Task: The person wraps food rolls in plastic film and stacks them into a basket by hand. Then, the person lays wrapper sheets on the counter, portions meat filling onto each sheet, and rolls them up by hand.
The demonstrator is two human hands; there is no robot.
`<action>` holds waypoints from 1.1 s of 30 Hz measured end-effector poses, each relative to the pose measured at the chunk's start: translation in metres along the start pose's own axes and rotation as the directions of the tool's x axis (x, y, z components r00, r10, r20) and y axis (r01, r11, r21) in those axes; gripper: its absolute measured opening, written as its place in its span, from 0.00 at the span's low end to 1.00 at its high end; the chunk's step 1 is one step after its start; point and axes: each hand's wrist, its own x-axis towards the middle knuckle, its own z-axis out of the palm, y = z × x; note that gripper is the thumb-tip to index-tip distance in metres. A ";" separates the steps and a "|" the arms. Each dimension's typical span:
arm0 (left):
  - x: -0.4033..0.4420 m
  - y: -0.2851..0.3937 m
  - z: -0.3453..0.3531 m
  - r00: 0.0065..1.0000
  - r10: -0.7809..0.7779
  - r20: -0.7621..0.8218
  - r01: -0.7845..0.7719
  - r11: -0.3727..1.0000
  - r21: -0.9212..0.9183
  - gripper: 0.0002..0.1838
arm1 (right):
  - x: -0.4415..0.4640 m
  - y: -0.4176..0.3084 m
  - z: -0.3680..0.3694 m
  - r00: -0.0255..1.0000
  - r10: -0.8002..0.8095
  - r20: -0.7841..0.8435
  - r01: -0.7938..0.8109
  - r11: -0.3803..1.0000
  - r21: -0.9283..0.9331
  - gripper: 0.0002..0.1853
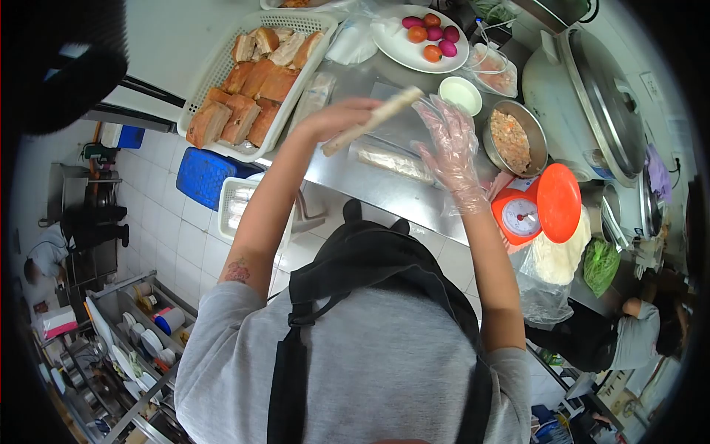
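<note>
My left hand is bare and closes on a long pale roll, slightly blurred, slanting above the steel table. To its right, my right hand wears a clear plastic glove; its fingers are spread, near the roll's far end, with nothing visible in them. Below lies a roll wrapped in clear plastic; another wrapped roll rests further left. Beside the gloved hand stand a small pale green bowl and a metal bowl of pinkish minced filling.
A white basket of browned pork slabs sits left. Behind is an oval plate of magenta and orange eggs. An orange kitchen scale and a large lidded pot stand right. A blue bin is on the floor. Two people are further off.
</note>
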 end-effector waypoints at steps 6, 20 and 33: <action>0.036 0.012 0.030 0.960 -0.071 0.269 -0.044 0.916 0.399 0.29 | -0.019 0.046 0.017 0.886 0.119 0.448 -0.188 0.976 0.111 0.24; 0.011 -0.078 0.058 0.881 0.466 -0.084 -0.281 0.656 0.700 0.15 | -0.080 0.069 0.025 0.803 0.302 0.514 -0.481 0.837 0.260 0.17; -0.007 -0.069 0.084 0.816 0.573 0.080 -0.274 0.260 0.926 0.27 | -0.105 0.033 0.030 0.936 0.232 0.264 -0.249 0.968 0.034 0.31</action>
